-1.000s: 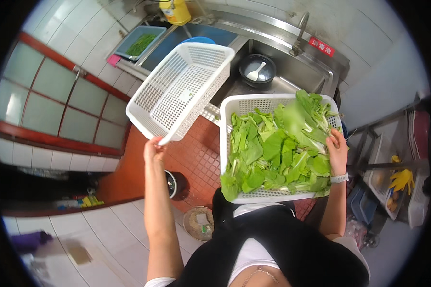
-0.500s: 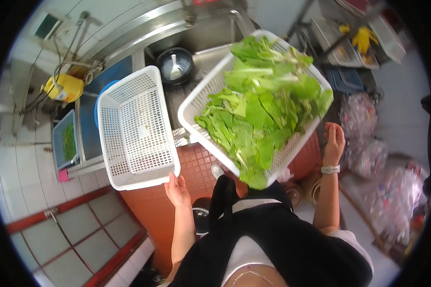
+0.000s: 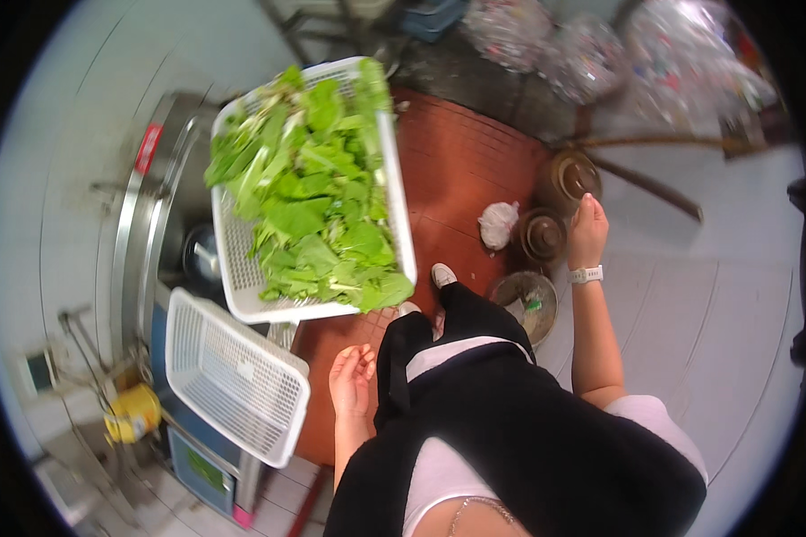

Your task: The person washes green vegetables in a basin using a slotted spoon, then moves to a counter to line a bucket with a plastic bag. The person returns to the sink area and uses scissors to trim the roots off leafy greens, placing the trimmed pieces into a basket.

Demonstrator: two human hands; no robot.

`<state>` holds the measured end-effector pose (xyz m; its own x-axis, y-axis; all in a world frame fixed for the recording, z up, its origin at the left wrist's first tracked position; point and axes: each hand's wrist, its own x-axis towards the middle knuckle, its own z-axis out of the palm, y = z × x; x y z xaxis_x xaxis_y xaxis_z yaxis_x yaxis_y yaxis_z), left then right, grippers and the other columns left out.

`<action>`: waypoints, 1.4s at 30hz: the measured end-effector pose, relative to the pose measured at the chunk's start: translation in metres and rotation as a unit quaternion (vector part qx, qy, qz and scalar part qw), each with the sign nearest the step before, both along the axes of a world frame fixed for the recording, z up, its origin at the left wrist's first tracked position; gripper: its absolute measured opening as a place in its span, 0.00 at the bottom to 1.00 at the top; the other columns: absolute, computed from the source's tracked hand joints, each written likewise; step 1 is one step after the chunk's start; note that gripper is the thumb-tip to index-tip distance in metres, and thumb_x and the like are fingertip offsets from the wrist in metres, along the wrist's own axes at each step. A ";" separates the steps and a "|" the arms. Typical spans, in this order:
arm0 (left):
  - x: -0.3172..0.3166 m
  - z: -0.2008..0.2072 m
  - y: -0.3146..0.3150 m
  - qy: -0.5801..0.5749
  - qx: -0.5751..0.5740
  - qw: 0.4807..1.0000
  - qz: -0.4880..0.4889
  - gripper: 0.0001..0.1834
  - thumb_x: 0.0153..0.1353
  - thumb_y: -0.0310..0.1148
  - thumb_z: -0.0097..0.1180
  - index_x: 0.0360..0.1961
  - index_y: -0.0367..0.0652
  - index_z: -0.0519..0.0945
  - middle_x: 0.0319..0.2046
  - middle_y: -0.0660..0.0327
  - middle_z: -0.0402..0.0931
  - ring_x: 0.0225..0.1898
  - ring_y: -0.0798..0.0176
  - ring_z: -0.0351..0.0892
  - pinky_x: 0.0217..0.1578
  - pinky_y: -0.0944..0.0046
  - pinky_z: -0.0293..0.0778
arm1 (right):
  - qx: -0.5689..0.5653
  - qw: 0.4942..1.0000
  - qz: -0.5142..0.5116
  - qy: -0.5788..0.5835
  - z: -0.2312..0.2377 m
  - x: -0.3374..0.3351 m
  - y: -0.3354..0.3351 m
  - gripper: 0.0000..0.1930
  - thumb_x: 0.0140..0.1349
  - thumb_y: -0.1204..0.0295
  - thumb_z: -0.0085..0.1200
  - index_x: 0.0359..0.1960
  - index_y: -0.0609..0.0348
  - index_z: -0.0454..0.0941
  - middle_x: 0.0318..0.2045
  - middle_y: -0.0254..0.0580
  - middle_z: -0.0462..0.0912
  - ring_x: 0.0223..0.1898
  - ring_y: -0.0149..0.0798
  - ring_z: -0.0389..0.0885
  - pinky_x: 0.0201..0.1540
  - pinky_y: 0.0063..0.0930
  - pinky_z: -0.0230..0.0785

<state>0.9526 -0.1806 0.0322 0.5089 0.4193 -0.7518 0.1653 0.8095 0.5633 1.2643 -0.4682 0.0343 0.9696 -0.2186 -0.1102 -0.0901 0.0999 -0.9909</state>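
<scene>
A white plastic basket piled with leafy green vegetables (image 3: 318,215) stands upper left of my body. Its white rim (image 3: 407,224) faces my right side. An empty white perforated basket (image 3: 237,371) sits below it, nearer my left. My left hand (image 3: 352,380) is just right of the empty basket, apart from it, fingers loosely bent and nothing in them. My right hand (image 3: 588,234), with a pale band at the wrist, is raised over the floor near the brown lidded pots (image 3: 544,234). Its fingers are loosely bent, and I see nothing in it.
A metal sink (image 3: 175,206) with a dark bowl (image 3: 203,255) lies behind the baskets. On the red tiled floor are a white plastic bag (image 3: 498,225) and a metal basin (image 3: 526,304). Clear bags of plastic waste (image 3: 681,58) and a wooden pole (image 3: 649,186) lie at the far right.
The view has turned to the right, so baskets and sink now appear farther left. My left hand has come away from the empty basket's rim. My right hand is now away from the vegetable basket.
</scene>
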 end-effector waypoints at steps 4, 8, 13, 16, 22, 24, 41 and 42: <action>0.031 0.023 0.003 -0.008 0.036 0.981 -0.190 0.06 0.59 0.25 0.49 0.37 0.38 0.73 0.37 0.58 0.76 0.35 0.68 0.77 0.34 0.73 0.73 | 0.009 0.982 -0.177 0.062 0.024 -0.066 -0.048 0.11 0.65 0.66 0.39 0.25 0.53 0.67 0.13 0.22 0.57 0.13 0.17 0.52 0.13 0.14 0.43; 0.036 0.035 0.015 -0.065 0.079 0.929 -0.355 0.06 0.60 0.25 0.48 0.38 0.38 0.74 0.38 0.59 0.76 0.37 0.69 0.75 0.38 0.74 0.70 | 0.025 0.957 -0.289 0.016 0.026 -0.173 -0.070 0.10 0.63 0.66 0.39 0.24 0.50 0.66 0.12 0.21 0.56 0.12 0.18 0.49 0.12 0.15 0.39; 0.018 0.026 0.017 -0.101 0.060 0.825 -0.553 0.06 0.60 0.27 0.47 0.38 0.39 0.74 0.39 0.59 0.76 0.38 0.69 0.75 0.39 0.73 0.70 | -0.029 0.906 -0.400 0.134 -0.007 -0.363 -0.041 0.13 0.64 0.66 0.39 0.22 0.52 0.67 0.13 0.23 0.60 0.13 0.17 0.53 0.13 0.15 0.44; -0.006 0.020 -0.007 -0.066 0.057 0.748 -0.658 0.06 0.60 0.28 0.48 0.38 0.40 0.74 0.39 0.59 0.76 0.38 0.69 0.75 0.39 0.73 0.70 | -0.133 0.895 -0.399 0.150 -0.012 -0.469 -0.004 0.12 0.62 0.69 0.43 0.23 0.62 0.69 0.18 0.30 0.67 0.20 0.27 0.63 0.26 0.24 0.60; -0.089 0.012 -0.098 -0.051 0.058 0.539 -0.839 0.05 0.61 0.26 0.46 0.37 0.42 0.74 0.38 0.59 0.76 0.37 0.67 0.76 0.37 0.71 0.71 | -0.102 0.845 -0.455 0.262 0.022 -0.652 0.032 0.18 0.58 0.64 0.49 0.14 0.62 0.66 0.10 0.39 0.58 0.15 0.27 0.58 0.19 0.28 0.55; -0.123 0.007 -0.134 -0.078 0.025 0.459 -0.885 0.06 0.60 0.25 0.45 0.37 0.39 0.73 0.36 0.58 0.76 0.37 0.67 0.75 0.37 0.73 0.69 | -0.066 0.807 -0.538 0.236 0.031 -0.715 0.033 0.18 0.60 0.66 0.48 0.14 0.63 0.67 0.10 0.36 0.63 0.16 0.26 0.59 0.19 0.25 0.55; -0.593 -0.030 -0.477 -0.124 -0.054 0.039 -0.990 0.07 0.59 0.32 0.52 0.37 0.43 0.76 0.35 0.63 0.76 0.36 0.73 0.74 0.35 0.76 0.68 | 0.036 0.415 -0.900 0.131 0.019 -1.260 -0.053 0.07 0.63 0.72 0.42 0.30 0.58 0.70 0.18 0.27 0.65 0.21 0.20 0.60 0.25 0.15 0.54; -0.598 -0.036 -0.497 -0.136 0.001 0.045 -0.990 0.08 0.58 0.32 0.53 0.37 0.42 0.76 0.34 0.63 0.76 0.36 0.73 0.74 0.34 0.76 0.68 | 0.008 0.449 -0.883 0.136 0.017 -1.274 -0.077 0.07 0.64 0.71 0.42 0.29 0.58 0.70 0.18 0.27 0.65 0.21 0.21 0.60 0.24 0.15 0.54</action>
<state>0.3547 -0.6773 -0.0037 -0.4595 -0.6502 -0.6050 -0.1004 -0.6388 0.7628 -0.0095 -0.5451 0.0511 -0.7648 -0.6165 -0.1872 0.0263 0.2605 -0.9651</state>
